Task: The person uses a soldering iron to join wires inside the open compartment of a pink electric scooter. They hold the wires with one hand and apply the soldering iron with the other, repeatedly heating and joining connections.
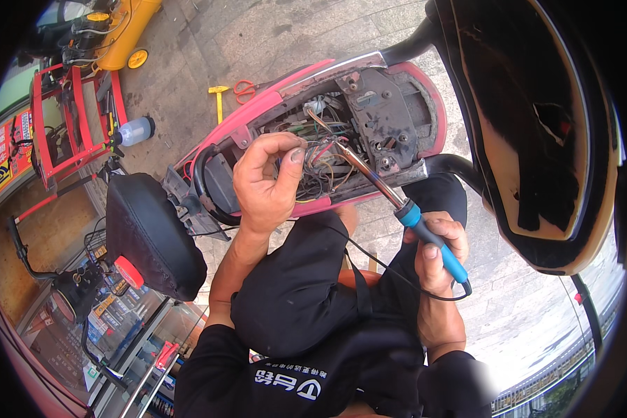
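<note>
Right hand (450, 238) grasping blue-handled soldering iron (425, 228), tip near wiring (326, 173). Left hand (268, 182) over red scooter body's (272, 96) near edge; grip: cannot tell.

The person's left hand (266, 182) hides some wiring (334, 175), strands (322, 149) near its fingertips (297, 156) too fine to distinguish. The upper edge crops a yellow tank (127, 35).

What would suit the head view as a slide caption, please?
Right hand holding a soldering iron over exposed wiring, left hand alongside.
</note>
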{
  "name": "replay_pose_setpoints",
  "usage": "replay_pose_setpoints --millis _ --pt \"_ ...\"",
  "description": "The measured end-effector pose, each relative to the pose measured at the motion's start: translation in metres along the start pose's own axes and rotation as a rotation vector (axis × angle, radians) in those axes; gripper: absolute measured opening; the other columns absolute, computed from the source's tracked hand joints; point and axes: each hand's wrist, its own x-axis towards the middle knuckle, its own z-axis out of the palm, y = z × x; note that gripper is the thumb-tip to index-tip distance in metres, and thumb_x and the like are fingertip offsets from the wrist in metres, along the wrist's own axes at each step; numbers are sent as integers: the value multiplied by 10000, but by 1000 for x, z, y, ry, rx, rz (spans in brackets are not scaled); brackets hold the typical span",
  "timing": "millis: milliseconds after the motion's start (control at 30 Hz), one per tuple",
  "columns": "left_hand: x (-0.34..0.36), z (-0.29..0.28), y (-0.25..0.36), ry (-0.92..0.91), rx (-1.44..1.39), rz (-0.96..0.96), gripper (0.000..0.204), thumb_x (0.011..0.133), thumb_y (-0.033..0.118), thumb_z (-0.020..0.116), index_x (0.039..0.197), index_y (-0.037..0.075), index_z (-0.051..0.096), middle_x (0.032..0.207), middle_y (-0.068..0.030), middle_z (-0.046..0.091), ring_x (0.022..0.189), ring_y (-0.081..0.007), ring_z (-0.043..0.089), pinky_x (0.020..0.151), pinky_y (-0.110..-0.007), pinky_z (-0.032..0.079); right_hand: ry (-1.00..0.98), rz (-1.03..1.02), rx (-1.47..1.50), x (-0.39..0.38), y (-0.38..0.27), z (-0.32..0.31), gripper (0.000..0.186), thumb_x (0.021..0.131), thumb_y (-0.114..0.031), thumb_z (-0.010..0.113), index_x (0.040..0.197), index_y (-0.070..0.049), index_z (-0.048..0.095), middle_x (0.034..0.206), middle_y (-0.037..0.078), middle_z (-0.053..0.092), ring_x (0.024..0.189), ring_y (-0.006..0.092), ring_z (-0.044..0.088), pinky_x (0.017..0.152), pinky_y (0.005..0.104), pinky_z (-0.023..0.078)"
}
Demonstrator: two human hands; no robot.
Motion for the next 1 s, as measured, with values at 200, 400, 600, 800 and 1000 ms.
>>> replay_pose_setpoints --millis 200,400,600,800,1000 --pt "0 0 1 0 -4 2 117 922 -21 657 1030 -55 628 1022 -118 672 933 -151 640 843 -283 519 -24 -19 -33 2 -1 0 314 936 -221 698 1151 -17 594 1021 174 601 816 225 668 724 329 556" --pt "0 0 1 2 -21 -5 117 923 -26 653 1032 -57 624 1026 -123 669 940 -157 641 851 -287 520 -20 -37 -52 3 2 0 308 933 -226 701 1143 -22 606 1023 170 599 812 226 677 719 325 558" --pt "0 -1 1 1 -14 -6 120 926 -24 652 1036 -59 622 1031 -123 667 943 -157 641 858 -290 521 -10 -51 -55 3 2 -2 302 927 -218 703 1137 -23 609 1024 169 599 813 226 679 718 323 557" --pt "0 -1 2 8 -18 -11 117 927 -22 652 1035 -60 622 1026 -120 670 940 -153 641 859 -288 521 -29 -47 -65 2 1 -4 296 918 -198 707 1134 -21 609 1031 167 598 810 228 678 718 324 557" --pt "0 -1 2 6 -21 -10 114 926 -28 651 1031 -59 621 1025 -120 672 938 -150 644 857 -285 523 -33 -50 -72 3 3 -4 299 922 -203 704 1140 -23 605 1039 167 592 816 224 673 718 324 556"
